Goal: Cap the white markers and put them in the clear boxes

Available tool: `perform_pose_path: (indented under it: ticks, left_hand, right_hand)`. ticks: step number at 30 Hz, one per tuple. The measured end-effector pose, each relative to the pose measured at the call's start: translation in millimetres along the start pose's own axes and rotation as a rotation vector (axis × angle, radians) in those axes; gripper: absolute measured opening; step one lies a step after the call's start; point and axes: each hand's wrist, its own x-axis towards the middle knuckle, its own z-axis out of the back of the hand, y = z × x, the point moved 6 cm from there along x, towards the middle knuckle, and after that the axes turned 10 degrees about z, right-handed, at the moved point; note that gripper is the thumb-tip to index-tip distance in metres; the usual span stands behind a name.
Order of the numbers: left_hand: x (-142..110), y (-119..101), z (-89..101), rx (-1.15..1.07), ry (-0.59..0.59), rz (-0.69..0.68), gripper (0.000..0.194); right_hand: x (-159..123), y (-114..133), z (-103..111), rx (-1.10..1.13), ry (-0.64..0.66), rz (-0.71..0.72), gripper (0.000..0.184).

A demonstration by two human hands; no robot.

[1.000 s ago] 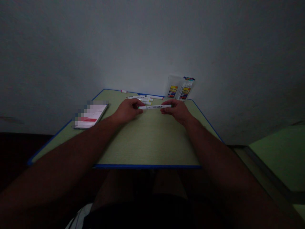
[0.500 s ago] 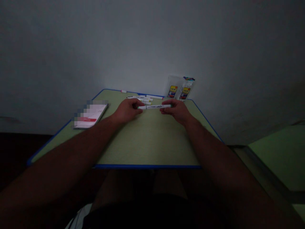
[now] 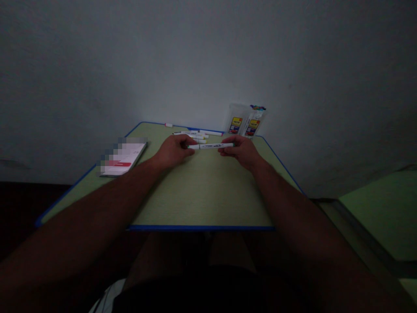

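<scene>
A white marker with dark printing and green at its ends lies level across the space between my two hands. My left hand pinches its left end between thumb and fingers. At the other end, the fingers of my right hand are closed around the marker. Just behind it on the table lie several more white markers, with yellow and pink ends, partly hidden by my left hand.
The pale table has a blue edge and meets a grey wall. A flat box or pad, partly blurred out, lies at the left. Two clear marker pouches lean on the wall. A pink-ended cap or short piece lies at the back.
</scene>
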Motion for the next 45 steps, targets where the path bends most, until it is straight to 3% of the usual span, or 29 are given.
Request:
perform_pose_path:
  ticks: [18,26,40,45]
  left_hand:
    - [0,-2,-0.8,-0.062,0.020,-0.021,0.026]
    - [-1,-3,1.0,-0.064,-0.007,-0.026,0.026]
    - [-2,-5,3.0,-0.056,-0.033,-0.055,0.026]
    - [-2,-6,3.2,-0.049,-0.041,-0.043,0.024]
  right_hand:
    - [1,-7,3,-0.129,-0.030,-0.056,0.024]
    - [3,-5,8,-0.248,-0.026,-0.013,0.024]
    - [-1,2,5,-0.182,-0.084,-0.119,0.009]
    - [-1,3,5,-0.169,-0.077,-0.097,0.010]
